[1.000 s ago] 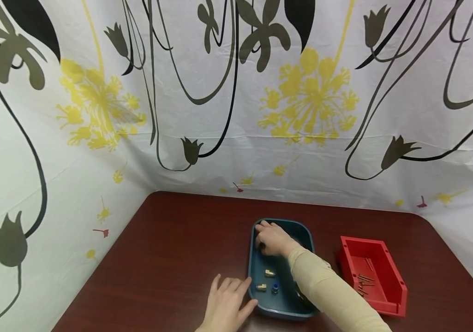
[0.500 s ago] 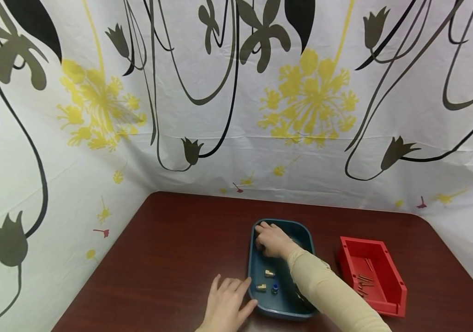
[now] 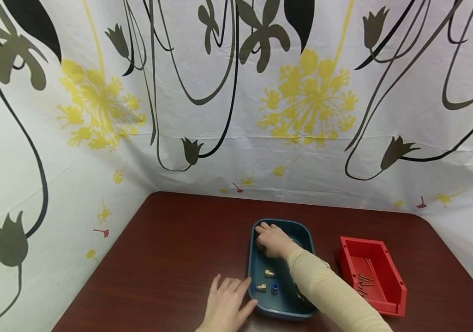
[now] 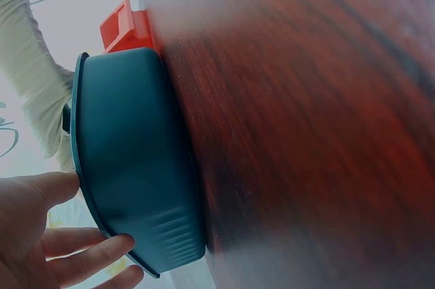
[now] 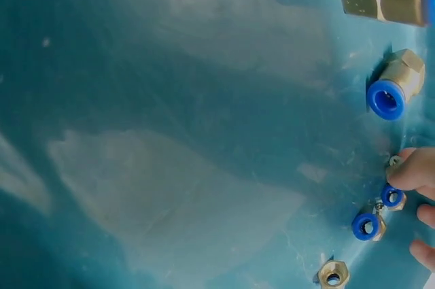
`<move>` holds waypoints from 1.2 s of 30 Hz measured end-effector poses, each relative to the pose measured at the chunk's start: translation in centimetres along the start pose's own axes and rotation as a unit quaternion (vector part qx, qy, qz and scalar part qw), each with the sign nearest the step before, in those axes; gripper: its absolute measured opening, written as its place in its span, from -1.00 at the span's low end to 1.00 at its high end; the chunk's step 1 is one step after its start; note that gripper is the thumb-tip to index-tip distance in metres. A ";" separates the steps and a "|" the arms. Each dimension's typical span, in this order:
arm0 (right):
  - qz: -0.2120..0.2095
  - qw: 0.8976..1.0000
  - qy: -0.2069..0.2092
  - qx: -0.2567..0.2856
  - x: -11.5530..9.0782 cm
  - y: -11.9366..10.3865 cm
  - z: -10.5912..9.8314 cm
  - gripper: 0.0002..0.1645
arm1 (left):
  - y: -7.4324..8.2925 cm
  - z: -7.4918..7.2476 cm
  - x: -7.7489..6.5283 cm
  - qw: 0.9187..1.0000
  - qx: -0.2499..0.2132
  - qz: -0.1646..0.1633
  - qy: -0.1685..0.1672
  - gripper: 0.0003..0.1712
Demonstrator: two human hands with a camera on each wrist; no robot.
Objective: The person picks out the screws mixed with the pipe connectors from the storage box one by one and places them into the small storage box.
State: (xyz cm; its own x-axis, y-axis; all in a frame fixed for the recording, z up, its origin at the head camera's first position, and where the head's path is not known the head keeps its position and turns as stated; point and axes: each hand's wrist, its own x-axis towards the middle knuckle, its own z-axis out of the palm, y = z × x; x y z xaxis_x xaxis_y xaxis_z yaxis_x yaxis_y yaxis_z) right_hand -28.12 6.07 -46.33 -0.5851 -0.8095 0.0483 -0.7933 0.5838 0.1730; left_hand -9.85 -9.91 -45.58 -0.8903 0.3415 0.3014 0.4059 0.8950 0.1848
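Note:
My right hand [image 3: 275, 240] is down inside the blue tray [image 3: 282, 309], at its far left corner, with fingers bent. In the right wrist view, its thumb [image 5: 412, 170] pinches a small screw [image 5: 394, 161] with a round head, just beside a brass fitting with a blue collar [image 5: 392, 196]. A second blue-collared fitting [image 5: 367, 226] sits close by, a small screw head next to it. My left hand [image 3: 227, 302] is at the tray's near left side. In the left wrist view its thumb and extended fingers [image 4: 102, 251] touch the tray's rim.
Near the tray's front lie two brass fittings, one on its side [image 3: 261, 287] and one farther back [image 3: 269, 273], with a blue-collared one [image 3: 275, 288]. Right of the tray stands a red bin [image 3: 400, 295] holding several thin screws [image 3: 365, 278]. Patterned cloth [image 3: 219, 115] hangs behind the table.
Both hands stay in place. The right hand's fingers shift only very slightly at the tray's far left corner.

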 end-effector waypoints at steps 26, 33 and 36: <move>0.002 1.000 -0.011 -0.010 0.1 -0.1 -0.3 -0.74 | 0.0 0.0 0.0 1.000 -0.002 -0.002 -0.001 -0.51; 0.001 1.000 -0.005 -0.015 0.1 0.0 -0.6 -0.75 | 0.0 0.1 0.0 1.000 0.001 -0.001 0.002 -0.51; -0.008 1.000 0.007 -0.019 0.1 0.1 -1.1 -0.73 | 0.0 0.1 0.0 1.000 0.001 -0.002 0.002 -0.51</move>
State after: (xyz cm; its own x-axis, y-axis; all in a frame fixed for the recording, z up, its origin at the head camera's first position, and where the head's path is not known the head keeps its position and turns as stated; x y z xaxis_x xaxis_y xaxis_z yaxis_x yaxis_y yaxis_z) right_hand -28.06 6.00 -45.27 -0.5700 -0.8195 0.0594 -0.7950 0.5684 0.2119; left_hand -9.82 -9.87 -45.65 -0.8910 0.3373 0.3040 0.4025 0.8966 0.1846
